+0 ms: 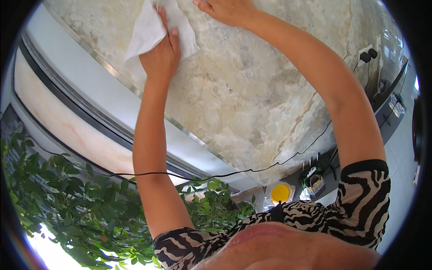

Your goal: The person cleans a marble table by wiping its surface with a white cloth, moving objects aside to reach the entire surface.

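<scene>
My left hand (163, 54) holds a white cloth or paper towel (148, 32) against a beige marble-patterned wall panel (216, 91). The towel covers most of the fingers, while the thumb and one finger show over it. Further right, my right hand (226, 11) is up by the same panel at the top edge of the view. Its thumb points left, but the other fingers are largely cut off, so whether it holds anything cannot be told.
A metal trim strip (111, 69) edges the panel. A black cable (216, 176) sags across below my arms. Leafy plants (81, 202) fill the lower left. Black plugs (368, 55) sit at a right-hand wall socket. Below are a yellow round lid (280, 193) and a dark shelf (327, 172) bearing small items.
</scene>
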The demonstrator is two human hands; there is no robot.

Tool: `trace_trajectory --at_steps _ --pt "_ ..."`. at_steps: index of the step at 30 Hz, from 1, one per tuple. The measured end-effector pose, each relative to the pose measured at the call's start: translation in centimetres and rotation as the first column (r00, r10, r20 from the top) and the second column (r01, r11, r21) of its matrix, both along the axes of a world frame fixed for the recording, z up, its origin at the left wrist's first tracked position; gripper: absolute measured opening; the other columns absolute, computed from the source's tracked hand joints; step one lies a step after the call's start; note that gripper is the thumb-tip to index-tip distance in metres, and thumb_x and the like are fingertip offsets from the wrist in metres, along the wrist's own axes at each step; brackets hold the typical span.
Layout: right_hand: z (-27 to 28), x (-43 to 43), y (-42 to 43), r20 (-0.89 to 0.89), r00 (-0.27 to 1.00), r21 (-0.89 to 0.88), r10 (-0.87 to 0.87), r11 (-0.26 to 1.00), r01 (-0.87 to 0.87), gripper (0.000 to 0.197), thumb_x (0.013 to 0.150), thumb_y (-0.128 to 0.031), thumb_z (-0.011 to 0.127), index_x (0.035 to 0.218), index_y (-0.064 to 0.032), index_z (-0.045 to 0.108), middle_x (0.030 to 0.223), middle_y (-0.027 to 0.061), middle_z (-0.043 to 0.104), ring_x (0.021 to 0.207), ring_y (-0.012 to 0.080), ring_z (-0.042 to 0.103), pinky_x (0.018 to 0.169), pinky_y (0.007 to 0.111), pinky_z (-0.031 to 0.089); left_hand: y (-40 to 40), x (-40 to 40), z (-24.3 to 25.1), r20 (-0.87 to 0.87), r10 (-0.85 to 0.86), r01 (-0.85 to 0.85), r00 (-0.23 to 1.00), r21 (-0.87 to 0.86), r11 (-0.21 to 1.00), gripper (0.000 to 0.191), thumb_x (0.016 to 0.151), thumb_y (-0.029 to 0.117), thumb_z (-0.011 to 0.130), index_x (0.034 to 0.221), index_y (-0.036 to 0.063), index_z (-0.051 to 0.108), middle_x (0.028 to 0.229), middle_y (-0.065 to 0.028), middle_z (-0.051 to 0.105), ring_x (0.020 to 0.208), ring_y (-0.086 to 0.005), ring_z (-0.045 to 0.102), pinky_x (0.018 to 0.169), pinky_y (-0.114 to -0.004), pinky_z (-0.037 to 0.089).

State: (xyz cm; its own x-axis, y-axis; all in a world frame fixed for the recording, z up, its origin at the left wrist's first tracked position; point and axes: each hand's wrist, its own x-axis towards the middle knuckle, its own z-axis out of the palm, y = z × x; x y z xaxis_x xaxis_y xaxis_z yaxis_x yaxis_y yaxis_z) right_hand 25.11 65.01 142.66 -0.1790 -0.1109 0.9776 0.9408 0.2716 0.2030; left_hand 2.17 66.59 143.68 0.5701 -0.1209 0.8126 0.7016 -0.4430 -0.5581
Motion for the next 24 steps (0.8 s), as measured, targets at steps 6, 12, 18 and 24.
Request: trace_trajectory --at_steps 6,12,18,24 --pt "0.2 0.2 0.1 0.009 1.000 0.041 -0.003 0.999 0.002 0.059 0.092 -0.026 0.052 0.146 -0.0093 0.037 0.152 0.0149 0.034 0.140 0.0333 0.029 0.114 0.056 0.022 -0.1 0.5 7.2 0.065 -0.029 0.027 0.997 0.024 0.999 0.051 0.100 0.030 0.038 0.145 0.0048 0.041 0.150 -0.0136 0.042 0.138 -0.0288 0.039 0.111 -0.038 0.032" --pt "-0.1 0.8 0.5 0.014 1.000 0.043 -0.010 0.999 0.009 0.060 0.091 -0.026 0.053 0.146 -0.0089 0.037 0.152 0.0148 0.034 0.141 0.0327 0.029 0.113 0.057 0.023 0.1 -0.6 -1.4 -0.087 0.055 -0.052 0.995 0.035 0.998 0.051 0.100 0.032 0.041 0.144 0.0080 0.044 0.148 -0.0148 0.044 0.135 -0.0385 0.040 0.108 -0.057 0.031" --pt "0.0 0.0 0.2 0.009 1.000 0.062 -0.016 0.998 0.015 0.061 0.090 -0.026 0.054 0.146 -0.0083 0.037 0.152 0.0142 0.034 0.141 0.0321 0.029 0.113 0.057 0.023 -0.3 -1.0 1.2 -0.130 0.094 -0.088 0.987 0.055 0.995 0.052 0.098 0.031 0.045 0.145 0.0092 0.042 0.146 -0.0150 0.046 0.134 -0.0375 0.041 0.106 -0.055 0.033" --pt "0.0 0.2 0.1 0.008 1.000 0.079 -0.006 0.997 0.006 0.060 0.090 -0.027 0.055 0.145 -0.0069 0.038 0.151 0.0148 0.035 0.141 0.0316 0.029 0.113 0.056 0.023 -0.7 4.0 10.3 -0.009 0.159 -0.156 0.987 0.156 0.975 0.055 0.101 0.026 0.036 0.148 -0.0013 0.031 0.150 -0.0231 0.036 0.127 -0.0394 0.048 0.107 -0.045 0.036"
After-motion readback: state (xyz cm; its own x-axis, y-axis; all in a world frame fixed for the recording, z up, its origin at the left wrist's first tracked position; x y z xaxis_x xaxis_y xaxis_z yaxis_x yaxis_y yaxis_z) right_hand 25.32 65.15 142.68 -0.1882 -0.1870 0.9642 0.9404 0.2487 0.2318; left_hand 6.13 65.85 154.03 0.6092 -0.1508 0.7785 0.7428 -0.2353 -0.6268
